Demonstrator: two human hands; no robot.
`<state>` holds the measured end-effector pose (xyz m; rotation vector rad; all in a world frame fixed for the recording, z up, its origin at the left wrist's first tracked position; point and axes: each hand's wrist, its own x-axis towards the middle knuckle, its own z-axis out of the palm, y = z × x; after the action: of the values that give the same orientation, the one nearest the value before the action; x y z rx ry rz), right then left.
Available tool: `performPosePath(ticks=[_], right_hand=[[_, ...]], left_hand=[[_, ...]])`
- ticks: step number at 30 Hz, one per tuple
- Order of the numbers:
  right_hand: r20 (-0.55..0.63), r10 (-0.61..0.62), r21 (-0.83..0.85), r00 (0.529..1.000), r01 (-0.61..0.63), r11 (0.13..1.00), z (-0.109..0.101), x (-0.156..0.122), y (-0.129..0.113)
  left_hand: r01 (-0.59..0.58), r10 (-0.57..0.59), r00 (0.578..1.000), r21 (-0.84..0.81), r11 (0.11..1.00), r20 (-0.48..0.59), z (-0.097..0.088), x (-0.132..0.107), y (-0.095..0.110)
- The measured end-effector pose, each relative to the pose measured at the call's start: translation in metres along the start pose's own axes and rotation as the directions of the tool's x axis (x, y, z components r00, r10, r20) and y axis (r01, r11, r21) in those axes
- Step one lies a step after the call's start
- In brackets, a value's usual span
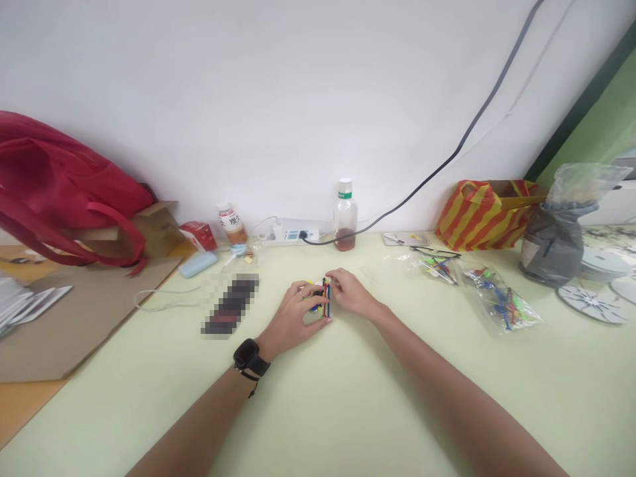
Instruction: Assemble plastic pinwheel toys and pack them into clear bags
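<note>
Both hands meet at the middle of a pale green table [348,411]. My left hand [293,318], with a ring and a black wristwatch, curls its fingers round a small bundle of coloured plastic sticks [325,299] in red, blue and yellow. My right hand [350,291] pinches the top of the same bundle from the right side. The pieces are small and partly hidden by the fingers.
Clear bags of coloured plastic pieces [501,305] lie to the right. A bottle [344,222], a power strip [293,233] and a striped bag [484,212] line the wall. A red bag [64,192] and cardboard [74,318] sit left, with a grey bundle [554,242] far right.
</note>
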<state>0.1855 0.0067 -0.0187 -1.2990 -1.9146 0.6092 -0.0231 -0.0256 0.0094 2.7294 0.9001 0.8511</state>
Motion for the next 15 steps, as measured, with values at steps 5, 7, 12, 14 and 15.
performPosePath(ticks=[5,7,12,14,15], right_hand=[[0.011,-0.034,0.039,0.999,0.033,0.999,0.0022,0.0005,0.0019],[0.005,-0.044,0.045,0.999,0.044,0.998,0.0032,-0.0002,0.001],[0.068,-0.063,0.039,0.996,0.06,0.997,0.0025,-0.0018,-0.0003],[0.064,-0.04,0.074,0.997,0.035,0.997,-0.0015,-0.0007,0.0003],[0.049,-0.026,0.095,0.998,0.021,0.995,-0.0047,0.0003,0.0004]], left_hand=[[0.006,-0.006,1.0,0.014,1.0,0.0,0.0033,0.0015,-0.0034],[0.015,-0.015,1.0,0.014,1.0,-0.005,0.0034,0.0019,-0.0044],[0.055,-0.055,0.998,0.035,0.998,0.003,0.0015,0.0023,-0.0033],[0.048,-0.049,0.998,0.051,0.998,0.031,0.0001,0.0025,-0.0002],[0.034,-0.038,0.998,0.06,0.998,0.053,-0.0007,0.0026,0.002]])
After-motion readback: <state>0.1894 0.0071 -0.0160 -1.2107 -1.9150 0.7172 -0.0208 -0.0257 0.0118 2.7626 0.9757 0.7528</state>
